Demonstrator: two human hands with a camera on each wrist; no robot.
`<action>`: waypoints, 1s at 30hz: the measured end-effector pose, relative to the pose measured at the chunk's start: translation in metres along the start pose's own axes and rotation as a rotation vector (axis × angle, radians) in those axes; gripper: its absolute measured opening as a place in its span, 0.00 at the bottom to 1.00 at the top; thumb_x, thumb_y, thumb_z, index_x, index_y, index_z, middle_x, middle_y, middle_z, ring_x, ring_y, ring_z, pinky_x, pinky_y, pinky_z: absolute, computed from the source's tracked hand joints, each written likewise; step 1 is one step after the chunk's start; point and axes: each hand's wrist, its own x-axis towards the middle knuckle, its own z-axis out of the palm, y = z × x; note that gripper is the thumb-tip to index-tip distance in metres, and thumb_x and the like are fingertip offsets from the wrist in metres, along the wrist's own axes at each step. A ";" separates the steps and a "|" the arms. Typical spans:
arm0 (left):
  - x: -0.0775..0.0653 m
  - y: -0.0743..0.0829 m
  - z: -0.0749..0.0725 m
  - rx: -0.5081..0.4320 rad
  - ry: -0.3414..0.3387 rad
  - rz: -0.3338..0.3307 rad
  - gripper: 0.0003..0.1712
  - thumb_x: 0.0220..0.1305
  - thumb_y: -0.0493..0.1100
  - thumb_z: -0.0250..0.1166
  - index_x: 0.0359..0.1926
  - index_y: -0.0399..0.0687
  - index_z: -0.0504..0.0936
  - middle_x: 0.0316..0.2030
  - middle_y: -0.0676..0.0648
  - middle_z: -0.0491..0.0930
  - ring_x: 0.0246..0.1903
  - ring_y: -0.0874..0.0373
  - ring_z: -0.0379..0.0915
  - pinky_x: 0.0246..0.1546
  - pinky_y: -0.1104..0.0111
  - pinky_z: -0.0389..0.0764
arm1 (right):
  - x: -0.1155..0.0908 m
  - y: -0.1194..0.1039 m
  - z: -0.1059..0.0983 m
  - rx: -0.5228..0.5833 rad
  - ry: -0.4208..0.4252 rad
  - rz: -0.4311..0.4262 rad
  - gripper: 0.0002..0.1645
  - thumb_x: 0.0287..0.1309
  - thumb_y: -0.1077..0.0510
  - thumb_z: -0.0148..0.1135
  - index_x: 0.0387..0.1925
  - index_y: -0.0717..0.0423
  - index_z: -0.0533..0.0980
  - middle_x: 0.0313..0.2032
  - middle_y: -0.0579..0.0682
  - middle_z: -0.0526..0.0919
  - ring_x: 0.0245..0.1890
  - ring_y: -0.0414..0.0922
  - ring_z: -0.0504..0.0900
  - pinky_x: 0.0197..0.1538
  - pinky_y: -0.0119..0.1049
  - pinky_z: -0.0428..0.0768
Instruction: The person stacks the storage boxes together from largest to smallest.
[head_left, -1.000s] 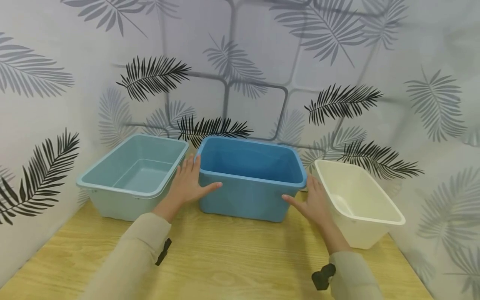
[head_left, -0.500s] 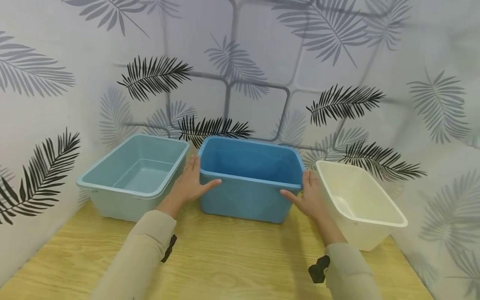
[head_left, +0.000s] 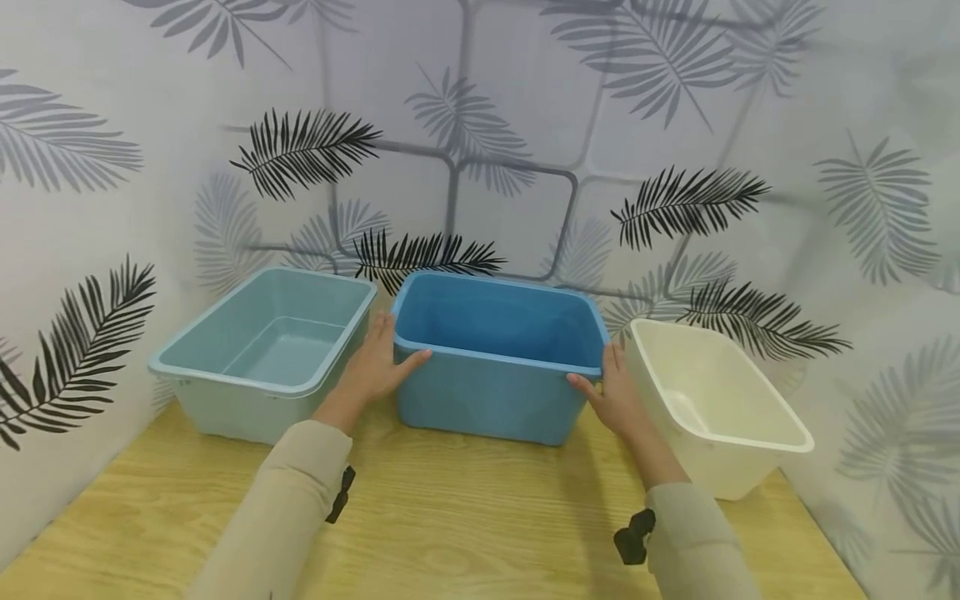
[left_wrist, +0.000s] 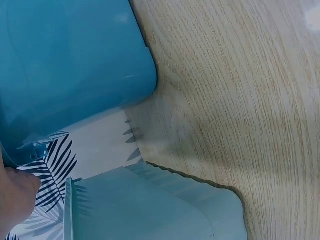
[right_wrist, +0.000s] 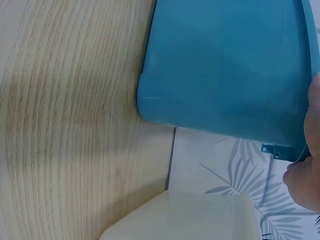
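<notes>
Blue bin (head_left: 483, 396) stands on the wooden table (head_left: 457, 508) | my left hand (head_left: 373, 367) touches its left end, fingers nearly straight along the side, thumb spread to the front | my right hand (head_left: 618, 397) does likewise at the right end, so it lies between them | pale green bin (head_left: 232, 410) just outside my left, cream bin (head_left: 723, 465) outside my right

No text, label, brand, number or sign can be read.

Leaf-patterned walls (head_left: 517, 108) and a wood-grain tabletop (head_left: 457, 508) suggest a homelike place (which room, I cannot tell).
</notes>
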 end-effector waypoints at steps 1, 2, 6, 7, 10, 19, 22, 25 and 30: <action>0.000 0.000 0.000 0.001 0.001 0.001 0.53 0.60 0.65 0.49 0.68 0.34 0.37 0.70 0.35 0.34 0.69 0.40 0.36 0.65 0.48 0.52 | 0.000 -0.001 0.000 -0.002 0.005 0.001 0.50 0.60 0.47 0.53 0.64 0.78 0.40 0.66 0.74 0.38 0.67 0.66 0.40 0.67 0.57 0.46; 0.000 -0.001 -0.001 0.002 0.001 0.002 0.52 0.60 0.65 0.49 0.68 0.34 0.37 0.70 0.35 0.35 0.69 0.40 0.37 0.65 0.47 0.52 | 0.000 -0.001 0.001 -0.002 0.009 0.002 0.50 0.60 0.48 0.53 0.63 0.79 0.40 0.66 0.74 0.38 0.67 0.66 0.41 0.67 0.56 0.47; -0.001 -0.002 0.001 -0.002 -0.004 0.011 0.52 0.61 0.64 0.49 0.68 0.34 0.37 0.69 0.34 0.35 0.68 0.38 0.38 0.64 0.47 0.52 | -0.001 -0.002 0.001 -0.005 0.001 0.019 0.49 0.60 0.49 0.53 0.63 0.80 0.41 0.65 0.75 0.39 0.67 0.66 0.40 0.67 0.56 0.47; -0.001 -0.002 0.002 -0.005 -0.002 0.013 0.52 0.61 0.64 0.49 0.68 0.34 0.37 0.69 0.35 0.35 0.68 0.38 0.38 0.64 0.47 0.52 | -0.001 -0.002 0.001 -0.005 -0.005 0.025 0.49 0.60 0.49 0.53 0.63 0.80 0.41 0.65 0.75 0.38 0.67 0.66 0.40 0.67 0.56 0.47; -0.002 -0.004 0.004 -0.007 0.011 0.024 0.52 0.61 0.64 0.50 0.69 0.35 0.38 0.70 0.36 0.34 0.68 0.39 0.39 0.64 0.47 0.53 | -0.002 -0.002 0.001 -0.009 -0.016 0.038 0.49 0.61 0.48 0.52 0.63 0.80 0.41 0.65 0.75 0.38 0.67 0.66 0.40 0.67 0.57 0.47; -0.006 -0.003 0.003 -0.003 0.036 0.036 0.51 0.60 0.65 0.50 0.69 0.35 0.40 0.70 0.37 0.34 0.69 0.40 0.37 0.64 0.47 0.52 | -0.004 -0.001 0.001 -0.015 -0.022 0.044 0.49 0.61 0.47 0.51 0.64 0.78 0.40 0.66 0.74 0.39 0.67 0.66 0.41 0.67 0.57 0.47; -0.008 -0.002 0.002 0.004 0.038 0.040 0.51 0.60 0.64 0.51 0.68 0.35 0.41 0.70 0.37 0.34 0.69 0.41 0.36 0.65 0.48 0.52 | -0.006 -0.002 0.001 -0.029 -0.009 0.037 0.49 0.61 0.47 0.51 0.64 0.78 0.41 0.66 0.74 0.40 0.66 0.67 0.43 0.67 0.57 0.48; -0.009 -0.002 0.002 0.020 0.047 0.049 0.50 0.60 0.64 0.51 0.68 0.34 0.42 0.70 0.37 0.35 0.69 0.42 0.36 0.65 0.48 0.52 | -0.008 -0.003 0.000 -0.038 0.002 0.034 0.49 0.60 0.47 0.52 0.64 0.78 0.41 0.65 0.75 0.41 0.66 0.67 0.44 0.66 0.57 0.49; -0.012 -0.003 0.002 0.039 0.069 0.068 0.50 0.60 0.64 0.52 0.68 0.33 0.45 0.70 0.37 0.38 0.69 0.42 0.38 0.65 0.49 0.53 | -0.011 -0.005 0.000 -0.046 0.015 0.028 0.49 0.60 0.47 0.52 0.64 0.78 0.42 0.65 0.74 0.43 0.66 0.67 0.46 0.66 0.57 0.51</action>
